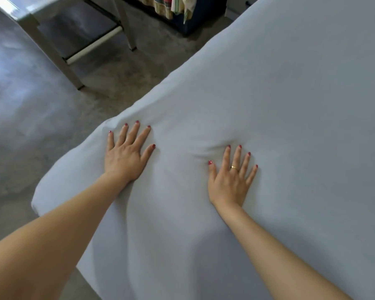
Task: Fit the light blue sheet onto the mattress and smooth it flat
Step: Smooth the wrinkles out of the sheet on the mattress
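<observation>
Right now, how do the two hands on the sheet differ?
The left hand lies near the mattress edge; the right hand lies further in. The right hand wears a gold ring; the left shows none. Both press flat, fingers spread, on the light blue sheet, with red nails.

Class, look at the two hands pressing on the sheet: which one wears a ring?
The right hand wears it, a gold band on the ring finger. The left hand, nearer the sheet's edge, has bare fingers.

No readable text, label, number or sign shows anywhere.
</observation>
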